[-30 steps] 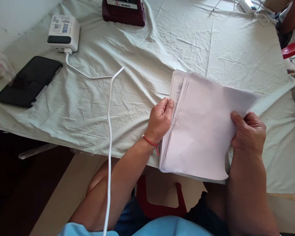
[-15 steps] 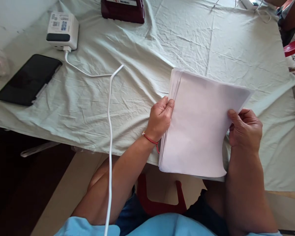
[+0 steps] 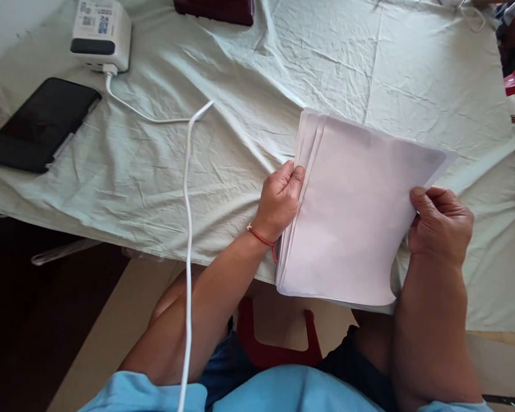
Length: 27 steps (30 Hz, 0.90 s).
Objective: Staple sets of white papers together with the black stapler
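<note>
A stack of white paper sheets (image 3: 352, 206) lies slanted over the near edge of a table covered with a pale green cloth (image 3: 249, 114). My left hand (image 3: 281, 197), with a red string at the wrist, grips the stack's left edge, where the sheets are slightly fanned. My right hand (image 3: 440, 223) pinches the stack's right edge near the far corner. The top sheet faces up blank.
A white cable (image 3: 187, 229) runs from a small white device (image 3: 100, 33) at the back left toward me. A black tablet (image 3: 38, 123) lies at the left edge. A dark red box (image 3: 217, 8) stands at the back. A red stool (image 3: 274, 343) is under the table.
The left edges of the sheets were fanned with print showing, then squared, and now fan slightly again. My right hand has shifted a little to the right along the stack's edge.
</note>
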Motion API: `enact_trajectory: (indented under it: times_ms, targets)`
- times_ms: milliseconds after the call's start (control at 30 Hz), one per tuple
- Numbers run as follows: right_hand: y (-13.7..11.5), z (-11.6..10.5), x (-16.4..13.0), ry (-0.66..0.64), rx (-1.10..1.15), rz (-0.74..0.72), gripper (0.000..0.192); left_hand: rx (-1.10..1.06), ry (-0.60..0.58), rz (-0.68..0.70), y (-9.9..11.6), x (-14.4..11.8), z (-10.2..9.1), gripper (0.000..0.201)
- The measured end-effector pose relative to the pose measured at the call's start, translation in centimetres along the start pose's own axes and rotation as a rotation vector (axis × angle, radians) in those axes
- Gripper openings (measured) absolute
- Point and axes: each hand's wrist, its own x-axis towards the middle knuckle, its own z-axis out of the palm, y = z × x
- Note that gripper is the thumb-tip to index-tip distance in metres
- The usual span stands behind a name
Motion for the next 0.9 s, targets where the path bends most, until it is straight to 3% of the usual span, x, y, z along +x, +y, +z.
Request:
enact_trajectory:
  times_ms: [367,700,900]
  targets:
    - [-0.5,0.4,-0.2,0.099,-0.033,-0.050,0.025,0.019,-0.006,0.114,-0.7,0.3,-0.1,0.064]
    - [-0.9,1.2,-1.2,0.022,0.000,-0.028,0.027,0.020,-0.031,0.079,-0.4,0.0,0.0,0.057]
    - [-0.7,1.4,-1.2,0.041,0.029,0.004,0.033,0.026,-0.019,0.089,-0.9,0.1,0.1,0.060]
